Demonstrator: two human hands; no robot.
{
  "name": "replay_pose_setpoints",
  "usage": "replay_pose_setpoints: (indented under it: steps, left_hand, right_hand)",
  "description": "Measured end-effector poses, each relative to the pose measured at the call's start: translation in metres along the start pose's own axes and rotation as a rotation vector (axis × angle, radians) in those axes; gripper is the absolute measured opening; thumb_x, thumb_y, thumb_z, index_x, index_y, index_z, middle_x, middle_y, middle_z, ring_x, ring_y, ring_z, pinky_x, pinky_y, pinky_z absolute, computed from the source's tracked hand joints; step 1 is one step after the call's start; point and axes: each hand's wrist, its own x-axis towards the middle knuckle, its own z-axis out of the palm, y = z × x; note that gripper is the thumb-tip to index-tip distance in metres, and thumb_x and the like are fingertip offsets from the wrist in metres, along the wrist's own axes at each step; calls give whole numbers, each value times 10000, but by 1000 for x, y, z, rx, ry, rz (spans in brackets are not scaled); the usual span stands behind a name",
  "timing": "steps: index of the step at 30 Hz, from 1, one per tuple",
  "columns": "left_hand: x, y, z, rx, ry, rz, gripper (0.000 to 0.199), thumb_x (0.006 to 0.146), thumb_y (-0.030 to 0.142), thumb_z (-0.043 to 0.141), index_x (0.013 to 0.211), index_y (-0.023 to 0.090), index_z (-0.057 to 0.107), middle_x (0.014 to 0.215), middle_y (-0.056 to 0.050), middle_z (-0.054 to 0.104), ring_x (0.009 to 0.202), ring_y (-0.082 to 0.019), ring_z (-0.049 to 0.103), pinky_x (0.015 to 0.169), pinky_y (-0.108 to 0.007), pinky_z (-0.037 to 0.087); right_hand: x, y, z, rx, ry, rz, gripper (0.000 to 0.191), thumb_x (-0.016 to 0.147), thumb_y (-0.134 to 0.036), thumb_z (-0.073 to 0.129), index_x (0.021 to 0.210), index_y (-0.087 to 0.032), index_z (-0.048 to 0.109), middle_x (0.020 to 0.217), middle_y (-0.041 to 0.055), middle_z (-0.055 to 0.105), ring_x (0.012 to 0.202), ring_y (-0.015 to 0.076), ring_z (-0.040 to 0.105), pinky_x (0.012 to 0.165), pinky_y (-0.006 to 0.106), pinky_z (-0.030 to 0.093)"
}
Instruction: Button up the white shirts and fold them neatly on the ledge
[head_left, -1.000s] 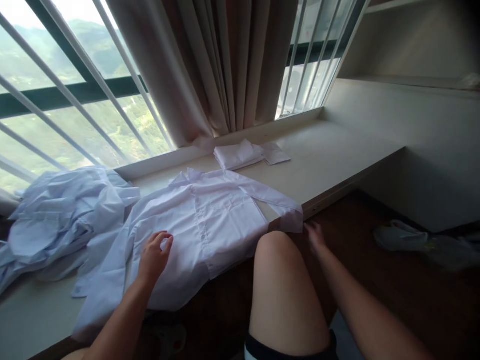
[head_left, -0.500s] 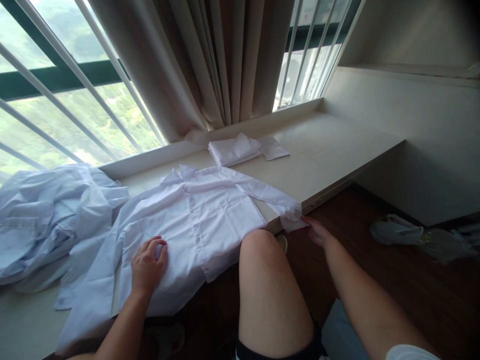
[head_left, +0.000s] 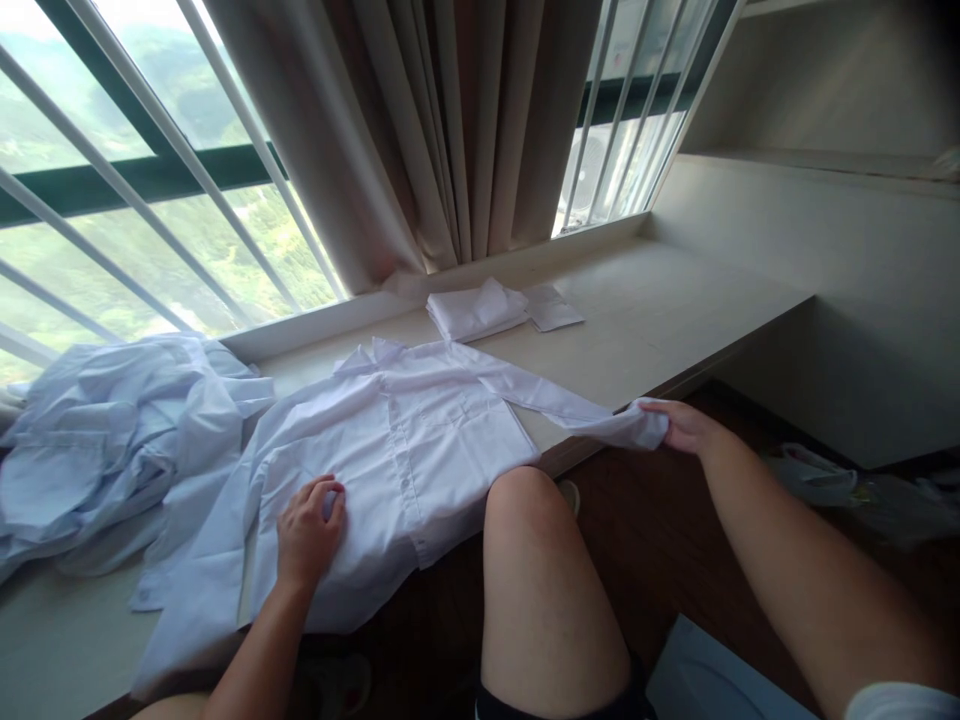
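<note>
A white button-up shirt [head_left: 345,450] lies spread front side up on the wooden ledge, its lower hem hanging past the near edge. On the left half of its front rests my left hand [head_left: 309,525], palm down, thumb apart from loosely bent fingers, with cloth showing between them. My right hand [head_left: 686,428] grips the cuff end of the shirt's sleeve [head_left: 570,402] and holds it out to the right, beyond the ledge's edge. The sleeve stretches in a line from the shoulder to that hand. The other sleeve [head_left: 206,580] trails down at the left.
A heap of crumpled white clothing [head_left: 120,450] lies left of the shirt. Behind it sit a folded white garment [head_left: 476,308] and a small white square piece [head_left: 555,308] on the ledge [head_left: 675,310]. A curtain [head_left: 420,130] hangs at the barred window. Plastic bags [head_left: 817,475] lie on the floor.
My right hand has moved right and slightly up, pulling the sleeve from a drooping position into a straighter line past the edge. My left hand stays on the shirt front.
</note>
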Motion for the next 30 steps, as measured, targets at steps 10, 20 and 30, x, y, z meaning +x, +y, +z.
replay_pose_setpoints:
  steps: [10, 20, 30]
  left_hand:
    - [0, -3, 2, 18, 13, 4, 202, 966, 365, 510, 1020, 250, 668, 1284, -62, 703, 1165, -299, 648, 996, -418, 463]
    - [1, -2, 3, 12, 11, 2, 197, 968, 365, 519, 1024, 250, 669, 1284, -59, 700, 1184, -300, 641, 1008, -428, 460]
    - [5, 2, -7, -235, 62, -5, 239, 956, 395, 545, 1007, 219, 698, 1259, -92, 683, 1222, -302, 612, 1086, -474, 449]
  right_hand:
    - [-5, -101, -49, 140, 282, -349, 174, 784, -98, 743, 914, -213, 747, 1070, 142, 734, 804, 177, 695, 763, 348, 584]
    - [-4, -9, -11, 110, 298, -274, 166, 709, -232, 790, 859, -215, 723, 928, 129, 743, 793, 230, 706, 733, 372, 606]
    - [-137, -138, 179, -15, -227, -566, 329, 782, -419, 835, 993, -177, 764, 859, 37, 741, 707, 152, 659, 648, 247, 541]
